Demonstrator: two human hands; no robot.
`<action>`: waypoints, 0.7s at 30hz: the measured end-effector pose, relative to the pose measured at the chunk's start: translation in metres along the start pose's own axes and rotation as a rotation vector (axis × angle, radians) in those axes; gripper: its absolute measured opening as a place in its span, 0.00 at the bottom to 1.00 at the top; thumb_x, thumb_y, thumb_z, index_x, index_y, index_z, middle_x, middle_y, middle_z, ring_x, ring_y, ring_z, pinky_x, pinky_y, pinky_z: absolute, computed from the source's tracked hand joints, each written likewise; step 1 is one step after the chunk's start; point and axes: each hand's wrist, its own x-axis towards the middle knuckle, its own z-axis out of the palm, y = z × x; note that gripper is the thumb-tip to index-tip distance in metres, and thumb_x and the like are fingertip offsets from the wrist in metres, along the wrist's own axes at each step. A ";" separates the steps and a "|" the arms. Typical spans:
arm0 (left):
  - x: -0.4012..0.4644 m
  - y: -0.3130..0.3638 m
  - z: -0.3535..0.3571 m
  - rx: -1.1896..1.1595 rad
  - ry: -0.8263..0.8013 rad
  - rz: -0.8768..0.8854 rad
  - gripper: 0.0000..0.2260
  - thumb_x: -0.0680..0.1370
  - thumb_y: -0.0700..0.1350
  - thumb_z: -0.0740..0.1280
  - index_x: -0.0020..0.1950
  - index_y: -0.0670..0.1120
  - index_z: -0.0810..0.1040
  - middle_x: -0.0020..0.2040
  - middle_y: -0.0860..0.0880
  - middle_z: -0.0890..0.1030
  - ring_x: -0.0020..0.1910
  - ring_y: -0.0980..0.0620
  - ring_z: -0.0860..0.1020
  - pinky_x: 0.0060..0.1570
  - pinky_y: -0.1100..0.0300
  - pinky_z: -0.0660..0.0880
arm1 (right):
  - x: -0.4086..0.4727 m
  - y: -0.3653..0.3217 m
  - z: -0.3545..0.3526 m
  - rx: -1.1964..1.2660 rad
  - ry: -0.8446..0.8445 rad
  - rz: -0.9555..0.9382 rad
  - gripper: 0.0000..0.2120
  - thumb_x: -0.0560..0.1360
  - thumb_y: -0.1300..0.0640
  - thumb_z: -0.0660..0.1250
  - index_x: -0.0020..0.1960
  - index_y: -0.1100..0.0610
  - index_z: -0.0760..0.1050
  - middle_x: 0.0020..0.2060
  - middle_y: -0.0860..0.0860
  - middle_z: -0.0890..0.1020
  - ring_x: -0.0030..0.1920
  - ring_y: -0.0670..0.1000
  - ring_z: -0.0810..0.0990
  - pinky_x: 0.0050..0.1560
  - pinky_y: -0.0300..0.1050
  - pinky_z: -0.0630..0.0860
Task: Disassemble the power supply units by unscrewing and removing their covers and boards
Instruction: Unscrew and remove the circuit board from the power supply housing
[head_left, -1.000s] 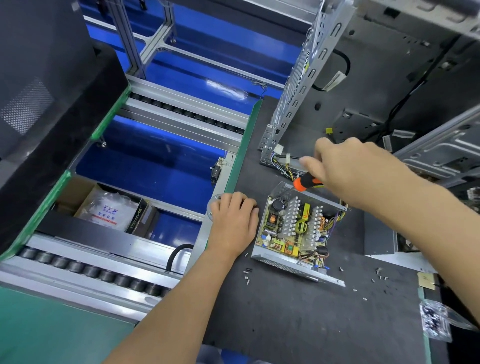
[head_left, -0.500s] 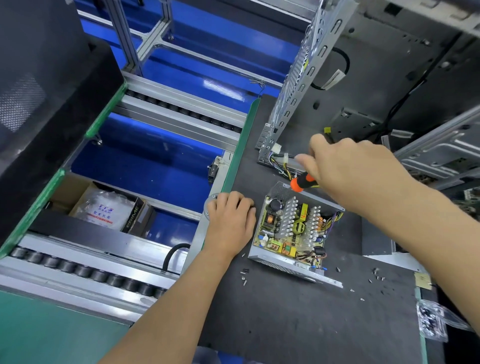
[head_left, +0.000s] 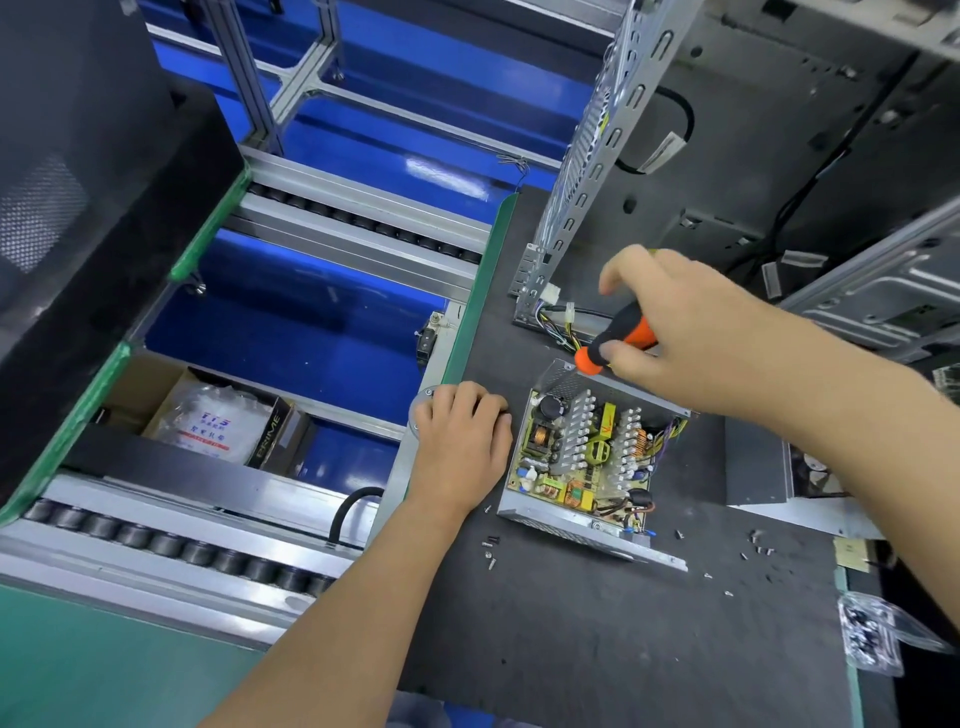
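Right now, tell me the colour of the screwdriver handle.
Orange and black; the screwdriver handle shows best in the head view, gripped by the right hand.
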 end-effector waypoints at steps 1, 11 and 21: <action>0.000 0.000 0.000 0.002 -0.003 0.000 0.10 0.79 0.49 0.60 0.49 0.49 0.81 0.48 0.50 0.77 0.48 0.45 0.73 0.47 0.48 0.67 | -0.001 0.000 0.001 -0.057 0.001 0.050 0.20 0.76 0.35 0.60 0.55 0.50 0.64 0.42 0.53 0.73 0.44 0.59 0.74 0.45 0.52 0.73; 0.000 0.002 -0.004 -0.013 -0.028 -0.026 0.12 0.80 0.51 0.60 0.49 0.48 0.82 0.48 0.49 0.78 0.47 0.45 0.73 0.45 0.47 0.68 | 0.001 -0.001 0.007 -0.205 0.050 0.136 0.26 0.75 0.31 0.52 0.51 0.54 0.63 0.40 0.54 0.72 0.41 0.60 0.71 0.43 0.53 0.73; 0.002 0.003 -0.009 -0.087 -0.159 -0.107 0.22 0.80 0.63 0.54 0.53 0.50 0.81 0.51 0.51 0.74 0.52 0.49 0.69 0.53 0.50 0.62 | -0.002 -0.009 0.005 -0.417 0.101 0.077 0.26 0.77 0.35 0.42 0.53 0.55 0.64 0.34 0.54 0.67 0.34 0.60 0.72 0.32 0.49 0.67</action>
